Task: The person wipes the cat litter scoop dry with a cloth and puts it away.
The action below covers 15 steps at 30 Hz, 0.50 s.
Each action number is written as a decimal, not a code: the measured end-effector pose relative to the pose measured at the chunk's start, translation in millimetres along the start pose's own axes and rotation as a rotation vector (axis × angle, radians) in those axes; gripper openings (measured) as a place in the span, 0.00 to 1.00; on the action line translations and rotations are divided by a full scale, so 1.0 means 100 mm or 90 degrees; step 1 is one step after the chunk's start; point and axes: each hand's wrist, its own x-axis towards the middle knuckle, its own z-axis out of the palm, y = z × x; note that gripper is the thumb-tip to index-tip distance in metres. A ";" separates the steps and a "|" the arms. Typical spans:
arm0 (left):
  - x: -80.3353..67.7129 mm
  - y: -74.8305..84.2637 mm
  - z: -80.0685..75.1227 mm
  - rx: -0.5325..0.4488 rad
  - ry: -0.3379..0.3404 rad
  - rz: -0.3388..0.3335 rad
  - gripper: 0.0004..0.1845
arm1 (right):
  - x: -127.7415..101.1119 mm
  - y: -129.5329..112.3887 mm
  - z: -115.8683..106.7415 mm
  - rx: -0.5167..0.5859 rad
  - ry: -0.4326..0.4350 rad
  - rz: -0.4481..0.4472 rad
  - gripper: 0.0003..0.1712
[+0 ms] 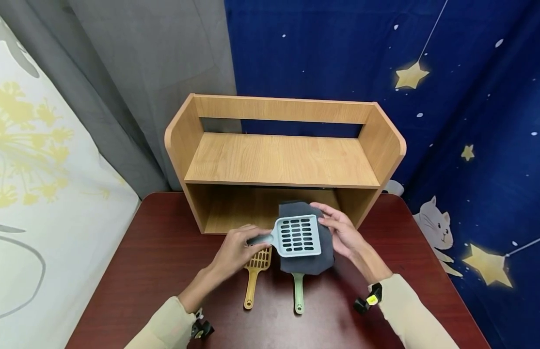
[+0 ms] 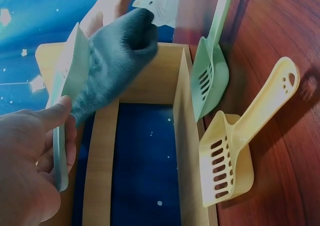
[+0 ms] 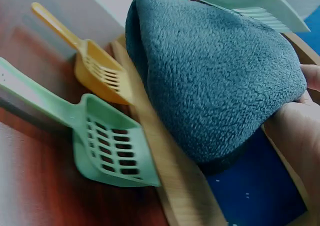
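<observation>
While your left hand (image 1: 237,249) grips the blue scoop (image 1: 296,236) by its handle, your right hand (image 1: 341,232) holds the grey cloth (image 1: 311,261) beneath it near the bench's back edge, wiping underway; steady rubbing seems needed next.

— Any writing, brand or number on the scoops, the cloth or the wooden shelf?

— None that I can read (the backdrop carries only stars and a cat drawing, and the yellow scoop's handle a paw-shaped cutout).
</observation>
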 end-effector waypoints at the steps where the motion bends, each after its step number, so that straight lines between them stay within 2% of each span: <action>1: 0.00 0.00 -0.01 -0.002 -0.001 0.001 0.19 | -0.01 -0.04 -0.01 0.003 -0.002 -0.005 0.27; 8: -0.03 -0.04 -0.04 0.001 0.002 -0.004 0.18 | -0.07 -0.22 -0.06 0.050 -0.009 -0.049 0.27; 15: -0.02 -0.04 0.01 -0.010 0.007 -0.002 0.18 | -0.06 -0.09 -0.06 0.053 -0.006 -0.017 0.28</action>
